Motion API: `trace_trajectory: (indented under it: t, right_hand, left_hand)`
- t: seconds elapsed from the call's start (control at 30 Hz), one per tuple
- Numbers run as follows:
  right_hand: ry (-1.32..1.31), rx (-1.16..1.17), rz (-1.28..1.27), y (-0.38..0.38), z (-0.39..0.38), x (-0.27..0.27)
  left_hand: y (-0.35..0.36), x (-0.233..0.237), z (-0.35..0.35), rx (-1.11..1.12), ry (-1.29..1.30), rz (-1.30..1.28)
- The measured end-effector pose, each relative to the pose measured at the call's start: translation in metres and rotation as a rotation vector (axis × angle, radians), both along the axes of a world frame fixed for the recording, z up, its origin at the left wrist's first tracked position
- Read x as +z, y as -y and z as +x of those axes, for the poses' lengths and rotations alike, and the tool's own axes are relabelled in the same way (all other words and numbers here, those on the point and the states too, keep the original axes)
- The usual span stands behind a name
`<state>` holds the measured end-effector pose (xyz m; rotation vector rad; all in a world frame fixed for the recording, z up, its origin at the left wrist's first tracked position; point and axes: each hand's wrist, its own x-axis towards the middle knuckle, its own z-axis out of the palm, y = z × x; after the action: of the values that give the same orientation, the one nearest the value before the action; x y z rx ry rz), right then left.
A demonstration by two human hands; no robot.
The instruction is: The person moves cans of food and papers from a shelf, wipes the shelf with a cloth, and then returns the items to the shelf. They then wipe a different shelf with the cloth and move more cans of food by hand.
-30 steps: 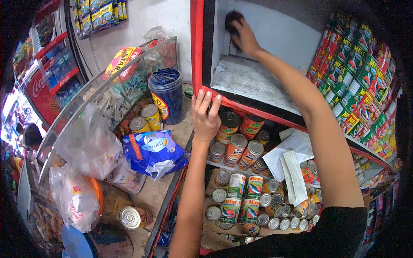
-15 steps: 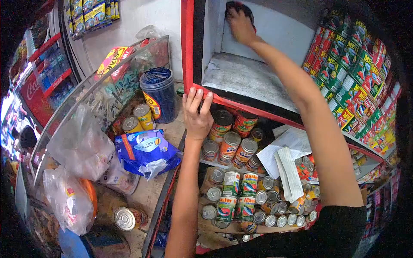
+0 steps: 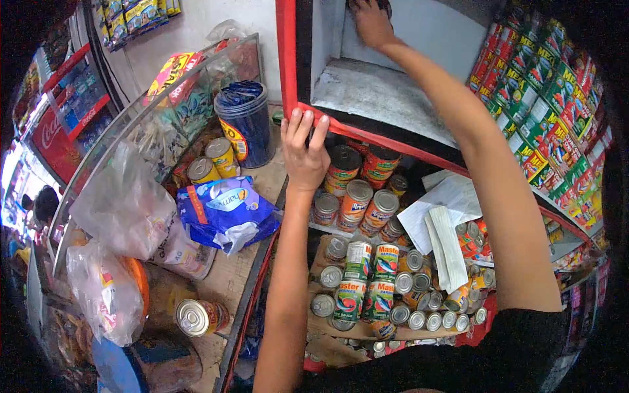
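My left hand [image 3: 306, 154] has its fingers hooked over the red front edge [image 3: 386, 145] of a white shelf compartment, near the lower left corner. Inside that compartment, my right hand [image 3: 372, 25] is stretched up to the back wall [image 3: 426, 39]. It holds a dark, bunched item [image 3: 385, 6] against the wall; the top frame edge cuts it off, and its kind cannot be made out. Below it, the compartment floor [image 3: 373, 88] is grey and scuffed. Under the red edge stand orange-labelled cans [image 3: 354, 204] and green-and-red sardine cans [image 3: 350, 298].
Stacked cans [image 3: 537, 105] fill the right shelf. White papers [image 3: 449, 249] hang over the lower cans. At left are a blue plastic pack [image 3: 226, 209], a dark-filled tub [image 3: 242, 128], plastic bags [image 3: 121, 203] and a lone can [image 3: 196, 318] on a cardboard-covered counter [image 3: 239, 275].
The view has tilted, so most of the scene sits slightly higher. My right hand is a little lower against the back wall, still holding the dark item. My left hand keeps its place on the edge.
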<state>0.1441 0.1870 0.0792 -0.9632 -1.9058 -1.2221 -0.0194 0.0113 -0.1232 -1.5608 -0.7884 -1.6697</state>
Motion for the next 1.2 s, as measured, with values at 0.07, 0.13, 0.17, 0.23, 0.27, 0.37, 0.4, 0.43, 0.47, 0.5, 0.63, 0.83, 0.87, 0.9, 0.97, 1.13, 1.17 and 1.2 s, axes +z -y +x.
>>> trace_trajectory:
  t: [0.07,0.13,0.17,0.23,0.27,0.37,0.4,0.43,0.47,0.5,0.63,0.83,0.87,0.9,0.97,1.13,1.17,1.2]
  right_hand:
    - [0.049,-0.086,0.064,-0.012,-0.007,-0.021]
    - [-0.102,-0.083,-0.309,-0.013,-0.009,-0.028]
    - [0.141,-0.265,-0.396,-0.008,-0.005,-0.037]
    - [0.169,-0.166,-0.484,-0.016,0.002,-0.063]
    - [0.201,-0.057,-0.572,-0.019,0.003,-0.068]
    - [-0.108,0.139,-1.308,0.003,0.008,-0.011]
    - [-0.108,0.147,-1.290,0.016,0.003,0.007]
    - [-0.238,0.269,-1.295,0.022,0.002,0.019]
    - [-0.374,0.379,-1.308,0.030,0.005,0.020]
    - [-0.437,0.338,-1.058,0.014,0.018,0.018]
    - [-0.023,-0.076,-0.487,0.006,0.008,-0.021]
    - [0.063,-0.174,-0.712,0.023,-0.010,-0.039]
    - [0.170,-0.201,-0.668,0.030,-0.016,-0.045]
    - [0.006,-0.236,-0.806,0.038,-0.023,-0.036]
    - [-0.128,0.045,-1.062,0.008,0.008,-0.027]
    - [-0.542,-0.050,-1.111,0.014,0.033,0.003]
    - [-0.039,-0.225,-0.826,-0.028,0.053,-0.012]
    - [-0.082,-0.308,-0.788,0.004,0.040,-0.022]
  left_hand:
    - [0.000,0.001,-0.001,0.003,0.001,0.000]
    - [0.001,-0.001,0.000,-0.007,0.000,-0.011]
    - [0.000,-0.001,0.002,-0.006,0.040,-0.013]
    - [-0.001,-0.002,0.004,-0.007,0.041,-0.008]
    - [0.000,0.000,0.003,0.002,0.043,-0.005]
    - [0.006,0.000,0.003,0.015,0.015,-0.017]
    - [0.004,0.002,0.001,0.031,-0.003,-0.008]
    - [0.004,0.003,0.000,0.028,-0.003,-0.014]
    - [0.004,0.000,0.004,0.019,0.003,-0.018]
    - [0.005,0.000,0.004,0.007,0.008,-0.034]
    - [0.003,0.004,-0.001,0.011,0.008,-0.014]
    - [0.000,0.000,0.003,0.003,0.043,-0.023]
    - [0.000,0.001,0.003,-0.001,0.036,-0.018]
    - [0.000,0.000,0.001,-0.005,0.028,-0.015]
    - [0.002,-0.002,0.001,-0.006,0.031,-0.021]
    - [0.005,0.003,0.003,0.013,0.041,-0.025]
    - [0.003,0.002,0.003,0.005,0.046,-0.021]
    - [0.001,0.002,0.003,0.013,0.043,-0.011]
